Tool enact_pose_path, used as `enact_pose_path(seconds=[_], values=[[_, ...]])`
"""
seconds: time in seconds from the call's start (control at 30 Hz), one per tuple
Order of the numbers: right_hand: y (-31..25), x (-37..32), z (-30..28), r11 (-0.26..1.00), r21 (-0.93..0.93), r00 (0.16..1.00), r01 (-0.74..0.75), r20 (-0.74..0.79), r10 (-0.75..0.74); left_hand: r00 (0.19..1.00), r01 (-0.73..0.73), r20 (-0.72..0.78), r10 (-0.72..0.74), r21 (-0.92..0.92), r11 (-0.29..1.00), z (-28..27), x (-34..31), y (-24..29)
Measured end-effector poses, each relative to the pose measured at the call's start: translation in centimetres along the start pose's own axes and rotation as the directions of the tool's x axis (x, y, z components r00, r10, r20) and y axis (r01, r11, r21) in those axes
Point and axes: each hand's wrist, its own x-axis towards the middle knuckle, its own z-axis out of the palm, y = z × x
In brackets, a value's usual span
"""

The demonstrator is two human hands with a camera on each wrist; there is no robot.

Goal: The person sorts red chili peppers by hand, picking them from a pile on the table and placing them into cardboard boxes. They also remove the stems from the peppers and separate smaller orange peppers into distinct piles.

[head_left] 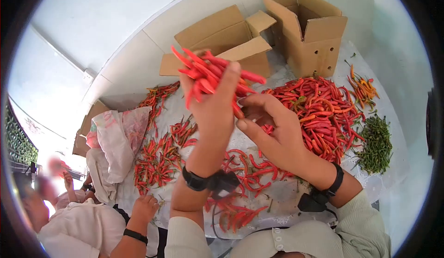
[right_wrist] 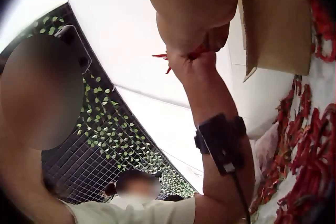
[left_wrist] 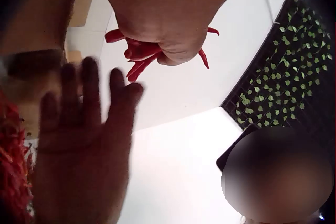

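Observation:
In the head view my left hand (head_left: 213, 107) is raised over the table, gripping a bunch of red chili peppers (head_left: 203, 75) whose tips stick out past the thumb. The left wrist view has the same chilies (left_wrist: 140, 50) poking out from under the curled hand. Close beside the bunch is my right hand (head_left: 283, 140), its thumb and forefinger apart near the lower chili ends. From the left wrist, this right hand (left_wrist: 86, 129) shows with its fingers extended. Behind it lies a large heap of red chilies (head_left: 323, 114).
Green stems (head_left: 375, 144) are piled at the right, below some orange chilies (head_left: 363, 89). Smaller chili groups (head_left: 159, 158) lie left and in front. An open carton (head_left: 314, 40) and a flatter cardboard box (head_left: 212, 29) stand behind. A cloth sack (head_left: 115, 138) and another person (head_left: 88, 225) are at left.

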Motion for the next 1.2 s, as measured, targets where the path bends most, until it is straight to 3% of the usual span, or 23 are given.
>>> enact_pose_path(seconds=[0.17,0.27,0.33,0.37,0.47,0.63,0.67,0.73,0.8,0.87,1.0,1.03,1.2], values=[[0.4,-0.2,0.3,0.985,0.153,0.997,-0.078,-0.016,0.081,0.987,0.156,-0.007,-0.16,-0.186,0.97,-0.7,-1.0,-0.9],[0.2,-1.2,-0.8,0.994,0.019,0.991,-0.111,0.073,0.109,0.972,0.204,-0.067,-0.226,-0.237,0.95,-1.2,-0.3,0.1],[0.5,-1.8,-1.9,0.988,0.034,0.985,-0.152,0.091,0.149,0.967,0.186,-0.115,-0.228,-0.295,0.937,-1.9,1.3,0.7],[0.7,-2.0,-2.5,0.984,0.037,0.98,-0.174,0.103,0.169,0.967,0.122,-0.166,-0.195,-0.372,0.92,-2.2,2.5,0.7],[1.1,-1.3,-4.4,0.852,0.393,0.938,-0.347,0.146,0.315,0.981,0.033,-0.17,-0.097,-0.347,0.937,-3.9,4.9,1.6],[1.0,-0.8,-6.8,0.825,0.377,0.907,-0.421,0.166,0.386,0.988,-0.076,-0.155,0.022,-0.354,0.932,-4.5,8.0,3.1],[1.0,-1.0,-7.3,0.82,0.364,0.896,-0.442,0.153,0.416,0.993,-0.117,-0.057,0.104,-0.34,0.933,-4.9,8.4,3.3],[0.9,-0.7,-7.7,0.826,0.347,0.895,-0.445,0.144,0.422,0.999,-0.039,-0.038,0.026,-0.364,0.931,-4.6,8.8,3.6],[0.7,-0.6,-8.1,0.851,0.301,0.902,-0.431,0.152,0.403,0.999,-0.034,0.021,0.046,-0.397,0.917,-3.8,8.4,3.4],[1.1,-0.4,-8.7,0.875,0.267,0.914,-0.404,0.159,0.373,0.977,0.018,0.206,0.056,-0.339,0.941,-4.2,7.7,2.8],[1.0,-0.3,-9.2,0.902,0.235,0.929,-0.362,0.175,0.327,0.909,0.17,0.417,-0.003,-0.364,0.916,-3.5,5.8,1.5],[0.7,-0.4,-9.2,0.901,0.229,0.925,-0.369,0.184,0.332,0.865,0.301,0.502,-0.015,-0.494,0.816,-3.0,4.6,1.4],[0.1,-0.4,-9.0,0.914,0.202,0.932,-0.351,0.17,0.32,0.803,0.415,0.591,-0.078,-0.46,0.785,-2.4,2.8,0.9]])
